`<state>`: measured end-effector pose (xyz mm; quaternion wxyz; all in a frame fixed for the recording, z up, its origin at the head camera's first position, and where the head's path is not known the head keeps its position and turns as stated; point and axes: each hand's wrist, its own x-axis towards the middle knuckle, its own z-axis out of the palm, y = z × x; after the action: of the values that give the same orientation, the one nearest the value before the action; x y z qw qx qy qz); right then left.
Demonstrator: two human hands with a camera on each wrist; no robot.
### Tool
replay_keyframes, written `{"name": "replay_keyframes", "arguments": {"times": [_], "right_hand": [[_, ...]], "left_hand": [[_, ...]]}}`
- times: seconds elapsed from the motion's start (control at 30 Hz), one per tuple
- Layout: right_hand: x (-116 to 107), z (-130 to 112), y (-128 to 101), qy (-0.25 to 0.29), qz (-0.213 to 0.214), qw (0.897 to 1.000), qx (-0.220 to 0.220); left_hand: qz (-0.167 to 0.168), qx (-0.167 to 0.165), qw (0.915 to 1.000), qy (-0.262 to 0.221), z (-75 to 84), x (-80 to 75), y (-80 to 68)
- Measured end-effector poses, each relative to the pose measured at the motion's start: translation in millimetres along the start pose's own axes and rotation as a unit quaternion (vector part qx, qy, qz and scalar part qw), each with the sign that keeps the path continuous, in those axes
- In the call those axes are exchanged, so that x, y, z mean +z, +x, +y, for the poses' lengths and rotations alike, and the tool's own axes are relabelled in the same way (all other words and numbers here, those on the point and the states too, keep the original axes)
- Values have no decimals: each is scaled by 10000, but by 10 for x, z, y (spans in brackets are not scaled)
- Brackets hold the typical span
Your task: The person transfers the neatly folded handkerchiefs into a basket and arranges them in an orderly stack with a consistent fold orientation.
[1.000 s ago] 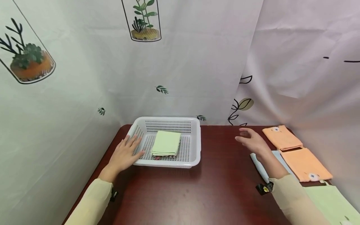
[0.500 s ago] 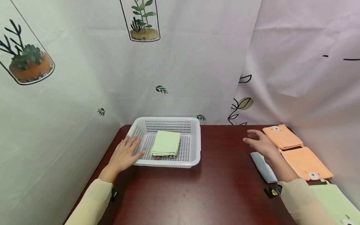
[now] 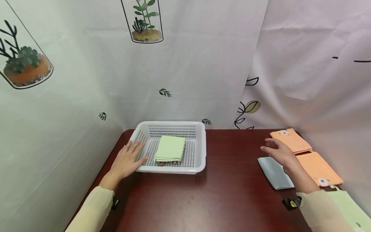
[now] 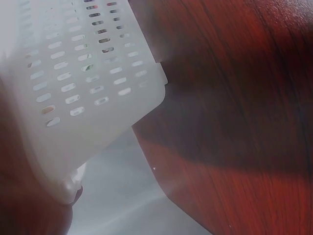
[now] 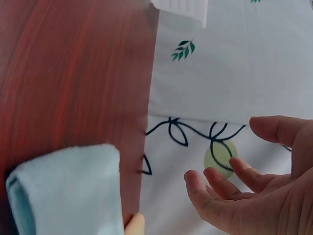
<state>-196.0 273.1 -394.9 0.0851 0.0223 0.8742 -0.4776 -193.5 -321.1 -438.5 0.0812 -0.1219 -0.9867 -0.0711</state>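
Observation:
A white perforated basket (image 3: 201, 151) stands at the back of the dark red table (image 3: 220, 190) with a folded light green cloth (image 3: 170, 148) inside it. My left hand (image 3: 127, 158) rests flat, fingers straight, on the basket's left rim; the left wrist view shows the basket corner (image 4: 98, 93) close up. My right hand (image 3: 279, 154) hovers with relaxed fingers, holding nothing, above a folded grey-blue cloth (image 3: 275, 173) and beside two orange cloths (image 3: 291, 140). The right wrist view shows that hand (image 5: 249, 191) empty, above the blue cloth (image 5: 68, 188).
A second orange cloth (image 3: 317, 168) and a light green cloth (image 3: 347, 207) lie along the table's right edge. Printed white curtains (image 3: 185, 74) close in the back and both sides. A bare stretch of table lies between the basket and the cloths.
My right hand has moved to the right, toward the orange cloths, uncovering more of the grey-blue cloth. The left hand has stayed on the basket.

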Motion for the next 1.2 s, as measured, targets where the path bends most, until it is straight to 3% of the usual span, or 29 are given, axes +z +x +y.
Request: {"name": "replay_keyframes", "arguments": {"times": [0.3,0.57,0.8,1.2], "right_hand": [[-116,184,-39,-6,27,9999,132],[-254,346,-56,74,-21,9987,512],[-374,502,-50,-164,78,9991,390],[-460,682,-19,-311,134,9972,660]], "left_hand": [[33,-48,10000,11,-4,13,-54],[56,-32,10000,18,2,-5,-43],[146,5,9998,-101,8,-19,-16],[-27,-66,10000,-2,-8,6,-19]]}}
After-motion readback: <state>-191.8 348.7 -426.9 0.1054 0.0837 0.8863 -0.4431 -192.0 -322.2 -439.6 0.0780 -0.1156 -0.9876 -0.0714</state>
